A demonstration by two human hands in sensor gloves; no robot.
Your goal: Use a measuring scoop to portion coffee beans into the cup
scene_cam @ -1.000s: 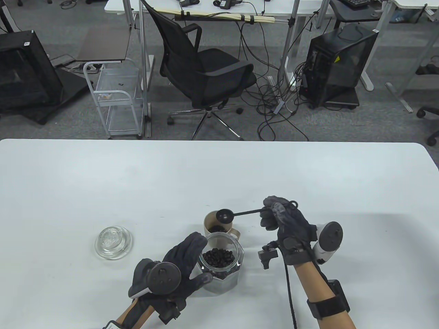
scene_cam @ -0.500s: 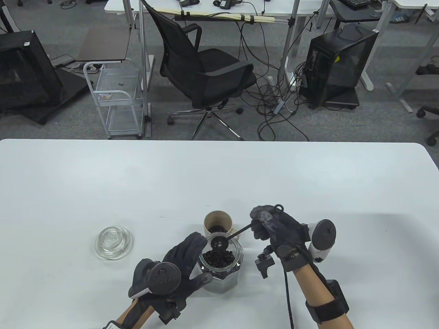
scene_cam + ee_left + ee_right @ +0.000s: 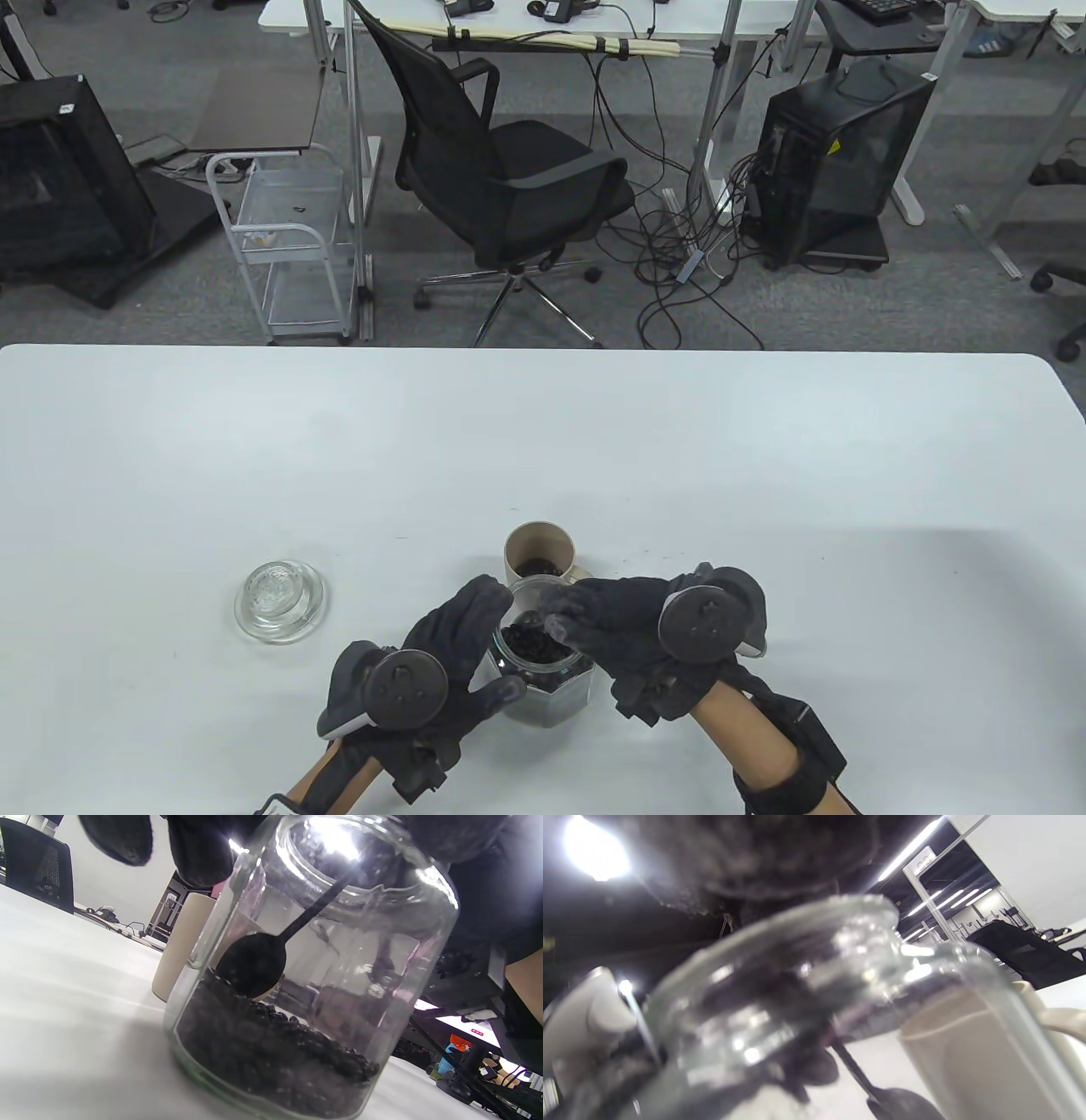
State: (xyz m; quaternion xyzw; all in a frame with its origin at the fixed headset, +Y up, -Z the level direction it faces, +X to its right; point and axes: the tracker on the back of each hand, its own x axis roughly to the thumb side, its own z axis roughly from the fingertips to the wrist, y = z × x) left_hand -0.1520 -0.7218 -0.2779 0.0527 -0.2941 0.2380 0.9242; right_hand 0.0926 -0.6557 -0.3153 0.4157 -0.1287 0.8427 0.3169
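Observation:
A glass jar (image 3: 551,700) of coffee beans (image 3: 533,645) stands near the table's front edge. My left hand (image 3: 496,643) grips its left side, fingers behind and thumb in front. My right hand (image 3: 577,615) reaches over the jar's mouth from the right and holds the black measuring scoop, which it hides in the table view. In the left wrist view the scoop (image 3: 254,963) is inside the jar (image 3: 305,984), its bowl touching the top of the beans (image 3: 271,1056). The beige cup (image 3: 539,550), just behind the jar, has some beans in it.
The glass lid (image 3: 280,600) lies on the white table (image 3: 543,441) to the left of my left hand. An office chair (image 3: 509,170), a wire cart and desks stand on the floor beyond the table's far edge.
My right hand moved the scoop from above the cup back and down into the jar, then rolled over the jar's mouth. The left hand and the jar stayed still.

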